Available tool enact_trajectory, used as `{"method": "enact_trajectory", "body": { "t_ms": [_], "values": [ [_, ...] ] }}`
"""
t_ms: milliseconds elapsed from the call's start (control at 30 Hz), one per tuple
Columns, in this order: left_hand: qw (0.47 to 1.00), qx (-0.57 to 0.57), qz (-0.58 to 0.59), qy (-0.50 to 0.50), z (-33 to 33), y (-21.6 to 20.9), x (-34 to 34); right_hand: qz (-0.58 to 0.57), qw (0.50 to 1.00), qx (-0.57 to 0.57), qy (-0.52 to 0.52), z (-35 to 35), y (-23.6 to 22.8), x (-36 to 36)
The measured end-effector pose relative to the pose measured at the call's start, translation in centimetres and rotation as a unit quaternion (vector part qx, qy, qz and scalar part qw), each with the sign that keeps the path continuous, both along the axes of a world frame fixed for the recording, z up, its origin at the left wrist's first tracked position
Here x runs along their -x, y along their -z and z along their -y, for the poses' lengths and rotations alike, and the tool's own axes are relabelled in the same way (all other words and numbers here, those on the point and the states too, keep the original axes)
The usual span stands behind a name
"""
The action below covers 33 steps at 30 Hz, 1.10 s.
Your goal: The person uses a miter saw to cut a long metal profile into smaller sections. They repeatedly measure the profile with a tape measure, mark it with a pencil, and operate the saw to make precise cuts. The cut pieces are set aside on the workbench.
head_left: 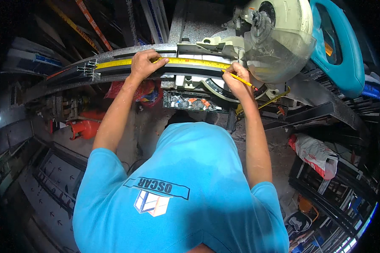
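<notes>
A yellow tape measure blade (194, 62) lies stretched along a long dark metal profile (185, 70), whose slotted cut end (88, 71) shows at the left. My left hand (144, 65) grips the blade near its middle, thumb laid along it and fingers curled. Farther right, my right hand (239, 82) is closed round a yellow pencil (242, 80). The pencil's pointed end reaches the profile beside the blade, and its red end points down to the right. The profile rests on the bed of a mitre saw (278, 38), whose guard is just right of my right hand.
The saw's teal handle (346, 50) stands at the upper right. Below the bed, a tray (194, 102) holds offcuts. An orange-red gas cylinder (85, 129) lies at the left. A white and red plastic bag (316, 154) sits on metal frames at the right. Long profiles lean at the back.
</notes>
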<state>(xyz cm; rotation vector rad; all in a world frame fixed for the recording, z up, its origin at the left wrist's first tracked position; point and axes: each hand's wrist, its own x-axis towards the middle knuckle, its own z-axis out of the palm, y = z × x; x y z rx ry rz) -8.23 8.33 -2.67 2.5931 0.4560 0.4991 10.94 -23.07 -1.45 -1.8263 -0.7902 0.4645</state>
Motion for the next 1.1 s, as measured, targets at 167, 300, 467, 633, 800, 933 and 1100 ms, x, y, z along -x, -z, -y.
{"method": "enact_trajectory", "body": {
  "t_ms": [167, 300, 467, 633, 800, 933, 1100],
  "values": [
    [1.0, 0.004, 0.005, -0.003, 0.2, -0.2, 0.0, 0.003, 1.0, 0.027, -0.002, 0.1, -0.1, 0.0],
    [1.0, 0.012, 0.003, -0.005, 0.2, -0.2, 0.0, 0.007, 1.0, 0.023, 0.013, -0.1, -0.4, 0.2],
    [1.0, 0.002, 0.001, -0.001, 0.2, -0.2, -0.1, 0.007, 1.0, 0.026, -0.017, 0.9, 0.2, 0.1],
    [1.0, 0.016, -0.002, -0.001, 0.4, -0.8, -0.1, 0.037, 0.98, -0.049, 0.19, 5.2, -0.5, 3.8],
    [1.0, 0.008, 0.01, 0.01, 0.3, -0.7, 0.1, 0.014, 0.889, -0.12, 0.443, 12.1, 1.5, 6.6],
    [0.998, 0.044, 0.04, 0.023, 0.3, -0.9, -0.1, -0.042, 0.897, 0.058, 0.436, 12.0, 5.4, 8.5],
    [0.996, -0.007, 0.055, 0.065, -0.5, -3.2, -0.8, 0.003, 0.859, 0.16, 0.487, 10.5, 10.3, 9.4]
  ]
}}
